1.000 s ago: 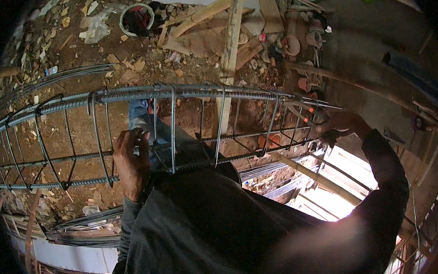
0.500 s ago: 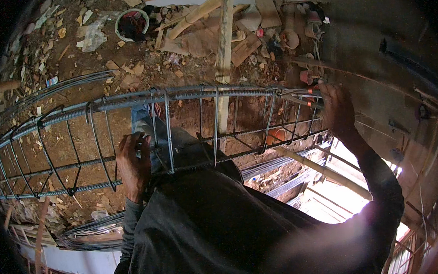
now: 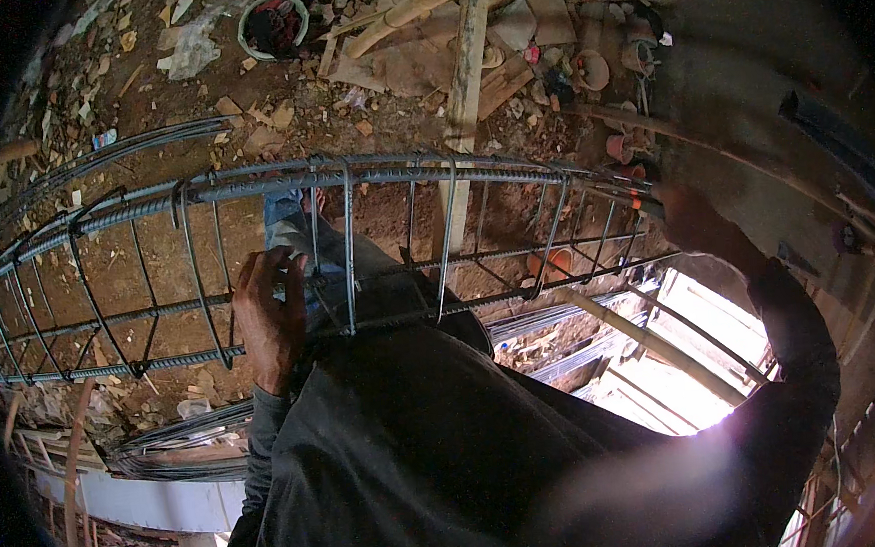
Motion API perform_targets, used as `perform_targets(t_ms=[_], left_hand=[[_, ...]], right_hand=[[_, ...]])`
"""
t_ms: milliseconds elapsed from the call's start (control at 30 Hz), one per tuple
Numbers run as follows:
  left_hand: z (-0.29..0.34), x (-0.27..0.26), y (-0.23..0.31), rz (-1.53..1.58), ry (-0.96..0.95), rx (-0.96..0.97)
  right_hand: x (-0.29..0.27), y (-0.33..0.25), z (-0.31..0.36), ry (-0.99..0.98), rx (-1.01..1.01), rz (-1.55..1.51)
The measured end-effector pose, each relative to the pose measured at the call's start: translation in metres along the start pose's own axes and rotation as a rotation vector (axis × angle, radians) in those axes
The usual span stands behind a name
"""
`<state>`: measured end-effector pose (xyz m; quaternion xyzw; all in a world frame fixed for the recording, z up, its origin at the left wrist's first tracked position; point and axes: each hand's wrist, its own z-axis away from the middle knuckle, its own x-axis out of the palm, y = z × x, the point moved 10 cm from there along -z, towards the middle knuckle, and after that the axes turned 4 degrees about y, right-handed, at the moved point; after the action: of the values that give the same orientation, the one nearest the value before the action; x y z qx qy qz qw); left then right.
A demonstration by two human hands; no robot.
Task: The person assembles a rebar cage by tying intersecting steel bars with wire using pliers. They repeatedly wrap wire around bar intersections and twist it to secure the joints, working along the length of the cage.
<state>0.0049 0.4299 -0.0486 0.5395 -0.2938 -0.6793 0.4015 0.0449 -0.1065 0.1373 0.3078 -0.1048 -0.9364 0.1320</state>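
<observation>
A long rebar cage of ribbed steel bars with bent wire stirrups stretches across in front of me. My left hand is closed with curled fingers at the near side of the cage, around its bars. A small pale bit shows at the fingertips, too small to name. My right hand, smeared by motion, is at the cage's right end. It grips the handles of pincers with orange marks, their jaws toward the far bar. The fingers themselves are hard to make out.
Bundles of rebar lie at the near left and beyond the cage. A wooden post rises behind it. A bucket stands on littered earth at the far left. An orange bucket sits beneath the cage, near a bamboo pole.
My right hand has moved rightward and a little down, with the pincer handles now closer together. My left hand stays at the same spot on the cage. The view has shifted slightly.
</observation>
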Motion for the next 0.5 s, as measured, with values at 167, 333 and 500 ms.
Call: perform_targets(t_ms=[167, 333, 500], left_hand=[[0.000, -0.004, -0.002, 0.030, 0.041, -0.007], [0.001, -0.005, 0.000, 0.012, 0.043, 0.008], [-0.002, 0.003, -0.003, 0.005, -0.026, -0.034]], right_hand=[[0.047, 0.008, 0.014, -0.603, 0.282, -0.766], [0.059, -0.007, 0.034, -0.660, 0.414, -1.294], [-0.012, -0.029, 0.027, 0.225, -0.215, -0.186]])
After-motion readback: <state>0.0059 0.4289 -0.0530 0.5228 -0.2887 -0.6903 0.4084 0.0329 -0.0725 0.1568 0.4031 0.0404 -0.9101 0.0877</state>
